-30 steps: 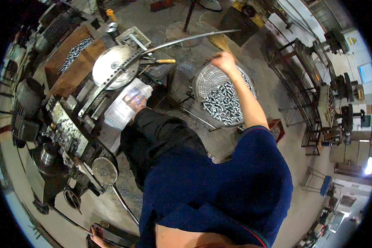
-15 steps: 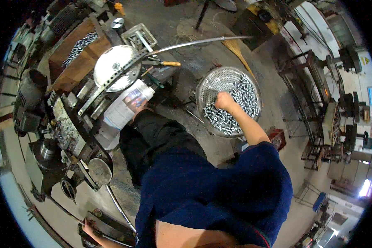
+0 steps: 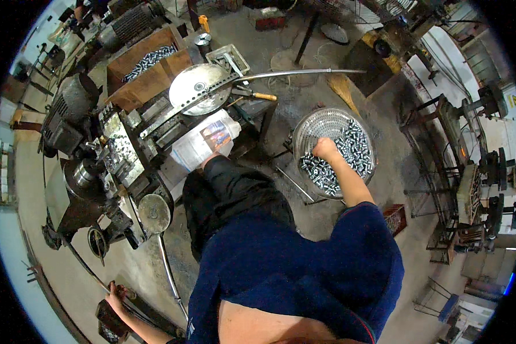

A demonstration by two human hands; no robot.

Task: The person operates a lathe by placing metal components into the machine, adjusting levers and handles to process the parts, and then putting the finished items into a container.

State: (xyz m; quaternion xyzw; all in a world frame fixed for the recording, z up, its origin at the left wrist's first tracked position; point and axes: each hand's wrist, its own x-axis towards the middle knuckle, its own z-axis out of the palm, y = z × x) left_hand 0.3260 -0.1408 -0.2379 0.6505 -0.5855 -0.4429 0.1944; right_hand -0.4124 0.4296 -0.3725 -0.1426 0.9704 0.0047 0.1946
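Okay, you're over a grey workshop floor (image 3: 393, 180), scuffed and blotched dark, with machinery lining both edges. On your left stands the grimy metal machine (image 3: 120, 152); to your right, the round perforated basin (image 3: 315, 121), part of its inner wall bare. Past the machine, a brown box (image 3: 132, 94) carries similar shiny pieces (image 3: 151, 63). Near your legs lies a printed sheet (image 3: 192, 146), slanting up to the right, colour picture towards its far end, lettering too small to read. Far right, a yellow warning triangle (image 3: 513, 100) on the wall. Your hands: the left hand (image 3: 116, 295) is wrapped on a long dark lever (image 3: 86, 267); the right hand (image 3: 325, 149) curls over the basin's heap, and I can't tell whether it's gripping anything. In that heap, short metal cylinders (image 3: 329, 178) point every way, long axes crossing.
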